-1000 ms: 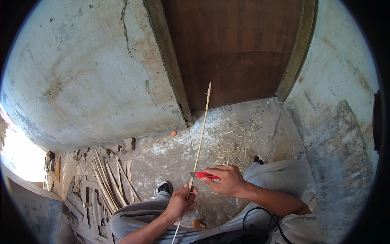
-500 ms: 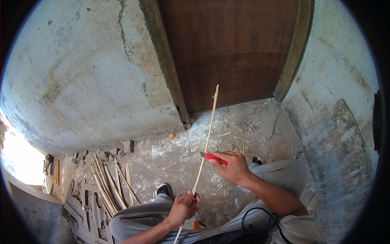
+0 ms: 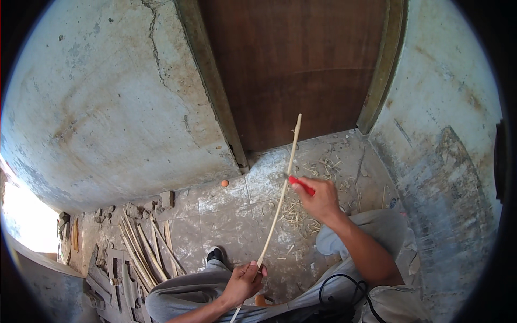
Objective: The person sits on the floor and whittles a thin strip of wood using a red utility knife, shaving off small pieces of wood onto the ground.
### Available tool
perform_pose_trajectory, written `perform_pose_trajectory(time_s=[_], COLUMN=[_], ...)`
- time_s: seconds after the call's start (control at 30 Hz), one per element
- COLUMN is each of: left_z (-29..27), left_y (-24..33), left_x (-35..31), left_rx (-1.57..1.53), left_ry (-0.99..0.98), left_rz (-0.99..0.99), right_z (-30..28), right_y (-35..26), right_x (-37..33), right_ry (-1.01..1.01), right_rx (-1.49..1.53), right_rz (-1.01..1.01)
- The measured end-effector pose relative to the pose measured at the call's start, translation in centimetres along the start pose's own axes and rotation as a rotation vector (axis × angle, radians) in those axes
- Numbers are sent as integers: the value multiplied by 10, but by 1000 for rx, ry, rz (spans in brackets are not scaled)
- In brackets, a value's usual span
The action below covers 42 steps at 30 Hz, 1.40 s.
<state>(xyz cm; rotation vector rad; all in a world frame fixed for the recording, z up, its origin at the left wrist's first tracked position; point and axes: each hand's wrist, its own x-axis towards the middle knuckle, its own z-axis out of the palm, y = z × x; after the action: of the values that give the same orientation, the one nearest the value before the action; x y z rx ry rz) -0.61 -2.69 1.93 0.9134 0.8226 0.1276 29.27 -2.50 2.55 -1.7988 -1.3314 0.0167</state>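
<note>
Clock directions run from the middle of our view, twelve at the top.

Item: grey trousers (image 3: 191, 288), bent knees at seven and four o'clock; black cord (image 3: 338, 276) over the lap at five.
Item: left hand (image 3: 246, 282), six o'clock, fingers closed around a pale, slender stick (image 3: 277, 215).
The stick rises from six to one o'clock, slightly bent, knotted near its upper end.
Item: right hand (image 3: 321, 200), four o'clock, gripping a red-handled knife (image 3: 301, 185) beside the stick's middle; we cannot tell whether the blurred blade touches it.
Item: dark shoe (image 3: 215, 253), white-edged, seven o'clock.
Item: floor (image 3: 223, 229), grey-brown, jointed in squares, whitish patches toward the wall.
Item: curled shavings (image 3: 295, 214), strewn between four and five o'clock.
Item: pale strips (image 3: 142, 250), loosely bundled at eight; a flat grey panel with cut-outs (image 3: 114, 266) lies beside them.
Item: small orange ball (image 3: 225, 183), eight o'clock, near the wall foot; we find broken lumps (image 3: 168, 199) farther left.
Item: left wall (image 3: 107, 107), ten o'clock, pale, stained, cracked.
Item: right wall (image 3: 441, 134), three o'clock, scuffed, with a grey patch.
Item: brown door (image 3: 291, 64), twelve to one, in a weathered frame (image 3: 210, 81).
</note>
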Motion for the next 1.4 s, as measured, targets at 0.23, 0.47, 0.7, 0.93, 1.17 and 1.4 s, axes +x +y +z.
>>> perform_pose_trajectory(time_s=[0.23,0.47,0.7,0.93,1.17,1.4], left_z=[1,2,-3,-15,-12,-9], left_y=[5,10,10,5,7,6], left_x=[-4,-4,0,9,14,12], left_rx=[28,135,329,271,259,184], left_ry=[-58,-73,214,319,330,330], left_rz=[-36,31,224,224,261,228], right_z=[-24,-37,-1,26,30,29], right_y=[32,53,-42,-48,-51,-55], right_x=[24,34,-25,-55,-66,-67], right_ry=[159,348,-188,-315,-385,-345], right_rx=[-73,42,253,213,215,149], right_rz=[208,379,52,-144,-168,-212])
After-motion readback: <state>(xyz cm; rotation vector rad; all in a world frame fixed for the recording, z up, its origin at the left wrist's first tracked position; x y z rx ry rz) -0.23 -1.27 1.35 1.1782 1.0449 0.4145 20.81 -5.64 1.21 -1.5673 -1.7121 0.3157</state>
